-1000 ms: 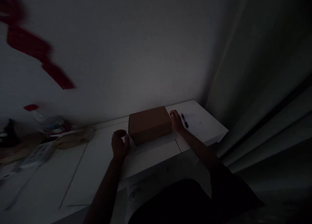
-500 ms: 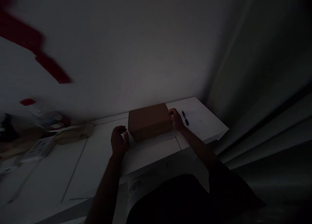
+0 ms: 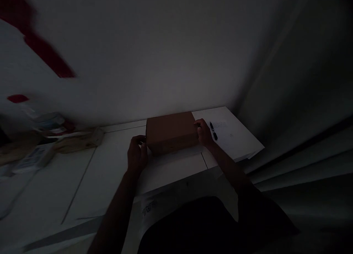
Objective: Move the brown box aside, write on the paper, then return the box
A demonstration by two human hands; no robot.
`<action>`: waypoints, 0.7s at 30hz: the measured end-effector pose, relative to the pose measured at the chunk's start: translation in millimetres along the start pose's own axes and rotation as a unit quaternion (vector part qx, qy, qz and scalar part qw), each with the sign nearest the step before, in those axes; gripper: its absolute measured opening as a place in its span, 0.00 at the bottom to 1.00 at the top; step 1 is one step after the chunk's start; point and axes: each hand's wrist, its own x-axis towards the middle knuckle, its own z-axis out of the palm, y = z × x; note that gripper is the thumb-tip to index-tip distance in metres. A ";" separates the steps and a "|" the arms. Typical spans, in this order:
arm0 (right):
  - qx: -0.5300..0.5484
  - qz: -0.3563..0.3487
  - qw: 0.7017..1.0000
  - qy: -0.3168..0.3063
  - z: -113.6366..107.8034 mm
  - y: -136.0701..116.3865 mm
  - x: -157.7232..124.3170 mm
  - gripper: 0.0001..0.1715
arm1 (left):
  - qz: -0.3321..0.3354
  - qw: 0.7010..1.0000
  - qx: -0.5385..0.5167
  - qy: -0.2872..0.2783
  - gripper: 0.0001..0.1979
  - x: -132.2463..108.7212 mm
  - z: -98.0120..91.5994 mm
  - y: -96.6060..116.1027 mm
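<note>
A closed brown cardboard box (image 3: 171, 130) lies on the white surface, close to the wall, in dim light. My left hand (image 3: 137, 152) is at its left end, fingers curled and fingertips against the side edge. At the opposite end, my right hand (image 3: 204, 132) has its bent fingers and thumb at the right edge of the box. The box is between both hands. Just right of my right hand, a dark pen (image 3: 213, 131) rests on a sheet of paper (image 3: 220, 124) with handwriting.
On the left stand a bottle with a red cap (image 3: 18, 98), a brown paper-like bundle (image 3: 74, 143) and a white printed packet (image 3: 34, 158). Red hangings (image 3: 49, 57) are on the wall (image 3: 165, 51). A curtain (image 3: 298, 110) hangs at the right, beside the white tabletop (image 3: 242, 143).
My left hand has closed in on the box's left end, where a small gap showed before. The view has shifted slightly; my right hand stays at the right end.
</note>
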 end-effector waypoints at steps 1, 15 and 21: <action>-0.005 0.000 1.000 -0.001 -0.3 -0.9 -0.2 0.26 | 0.001 1.000 -0.007 -0.004 0.18 -0.4 0.5 0.1; -0.031 0.022 0.999 0.003 3.2 2.1 -4.5 0.28 | 0.048 0.996 -0.057 -0.046 0.27 -2.7 2.4 0.8; -0.057 0.029 0.998 0.018 1.6 -2.4 -2.3 0.34 | 0.034 0.994 -0.082 -0.070 0.36 -2.1 4.9 -0.1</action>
